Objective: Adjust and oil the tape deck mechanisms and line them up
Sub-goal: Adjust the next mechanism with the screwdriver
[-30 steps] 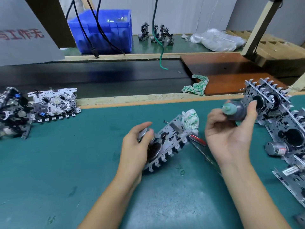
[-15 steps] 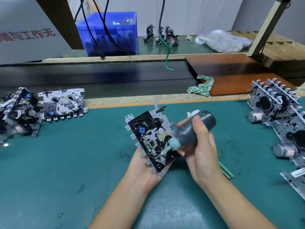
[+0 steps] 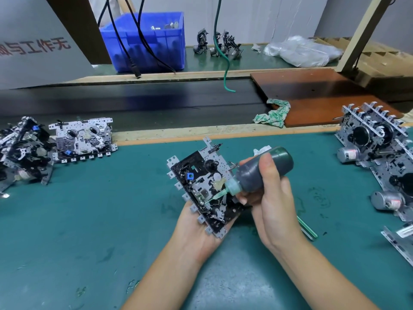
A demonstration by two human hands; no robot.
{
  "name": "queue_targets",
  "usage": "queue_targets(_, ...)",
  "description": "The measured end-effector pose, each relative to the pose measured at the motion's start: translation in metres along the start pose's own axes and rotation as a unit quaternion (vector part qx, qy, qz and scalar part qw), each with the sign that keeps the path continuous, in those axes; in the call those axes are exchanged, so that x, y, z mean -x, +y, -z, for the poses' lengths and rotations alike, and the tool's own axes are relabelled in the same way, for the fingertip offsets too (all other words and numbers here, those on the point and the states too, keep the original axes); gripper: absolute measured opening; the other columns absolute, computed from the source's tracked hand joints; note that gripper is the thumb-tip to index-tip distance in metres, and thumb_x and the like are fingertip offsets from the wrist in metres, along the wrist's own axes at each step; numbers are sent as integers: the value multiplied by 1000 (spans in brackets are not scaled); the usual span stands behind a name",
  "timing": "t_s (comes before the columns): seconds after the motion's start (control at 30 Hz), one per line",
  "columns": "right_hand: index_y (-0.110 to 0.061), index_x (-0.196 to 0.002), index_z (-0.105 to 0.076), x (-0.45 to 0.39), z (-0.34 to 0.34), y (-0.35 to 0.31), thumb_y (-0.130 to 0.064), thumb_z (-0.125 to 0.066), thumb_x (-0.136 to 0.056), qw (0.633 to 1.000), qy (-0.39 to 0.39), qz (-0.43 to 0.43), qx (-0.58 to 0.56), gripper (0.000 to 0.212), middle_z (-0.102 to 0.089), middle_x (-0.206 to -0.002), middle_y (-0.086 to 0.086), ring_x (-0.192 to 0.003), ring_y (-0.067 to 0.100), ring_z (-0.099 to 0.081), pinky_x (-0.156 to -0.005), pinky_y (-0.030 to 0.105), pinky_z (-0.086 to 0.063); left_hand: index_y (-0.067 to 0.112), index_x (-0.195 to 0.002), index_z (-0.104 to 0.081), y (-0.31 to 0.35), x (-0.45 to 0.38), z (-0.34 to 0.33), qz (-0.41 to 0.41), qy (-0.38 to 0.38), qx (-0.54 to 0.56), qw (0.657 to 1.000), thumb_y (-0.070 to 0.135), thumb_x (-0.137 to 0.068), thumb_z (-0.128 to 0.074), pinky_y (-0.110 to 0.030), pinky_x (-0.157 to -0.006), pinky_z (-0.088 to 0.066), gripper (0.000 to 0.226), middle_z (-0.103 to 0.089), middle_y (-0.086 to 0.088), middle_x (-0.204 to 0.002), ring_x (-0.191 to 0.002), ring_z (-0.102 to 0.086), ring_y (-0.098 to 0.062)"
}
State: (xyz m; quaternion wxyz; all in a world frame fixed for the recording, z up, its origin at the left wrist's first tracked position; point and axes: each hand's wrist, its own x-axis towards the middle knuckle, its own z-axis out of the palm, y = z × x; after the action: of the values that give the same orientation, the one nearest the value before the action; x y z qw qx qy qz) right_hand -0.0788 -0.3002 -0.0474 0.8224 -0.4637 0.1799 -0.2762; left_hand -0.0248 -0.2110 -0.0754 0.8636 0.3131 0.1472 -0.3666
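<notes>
My left hand (image 3: pixel 196 229) holds a tape deck mechanism (image 3: pixel 201 186) from beneath, tilted with its black face toward me. My right hand (image 3: pixel 271 198) grips a dark oil bottle (image 3: pixel 263 171) with a pale green cap. The bottle's thin nozzle tip touches the mechanism near its lower middle. Finished mechanisms (image 3: pixel 82 139) lie at the left of the green mat. More mechanisms with motors (image 3: pixel 375 139) are stacked at the right.
A green-handled tool (image 3: pixel 307 229) lies on the mat by my right wrist. A patterned rag (image 3: pixel 273 115) sits on a brown board behind. A blue bin (image 3: pixel 152 41), hanging cables and a plastic bag are at the back, beyond the black belt (image 3: pixel 134 101).
My left hand lifted the mechanism off the mat and turned its face up. My right hand brought the bottle from the right down onto it; the nozzle now touches lower.
</notes>
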Motion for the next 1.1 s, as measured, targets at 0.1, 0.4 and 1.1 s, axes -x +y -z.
queue_targets(0.1,-27,-61,-70,0,1,2,-42,-58,-74,1000,-1,5,14,24,-63,-62,-4,-58,7,-58,-49,16,-43,26,-85,-38,-1,0,0,13,2,-8,1000,7,-68,-61,-15,-102,-7,34,11,5,-103,-86,12,-8)
queue_targets(0.4,-30,-62,-70,-1,2,3,-51,-63,-66,1000,-5,15,12,23,-62,-63,-6,-60,6,-58,-50,17,-44,25,-82,-42,-2,0,1,45,-4,36,998,6,-67,-61,-19,-105,-16,31,4,6,-90,-82,7,-6)
queue_targets(1.1,-23,-88,-44,-45,52,-36,-19,-75,-76,966,146,141,157,33,-61,-90,7,-72,12,-62,-67,20,-50,18,-98,-66,20,0,-5,-219,62,-367,902,11,-97,-49,-26,-71,-51,19,-67,-3,-88,-78,-64,-17)
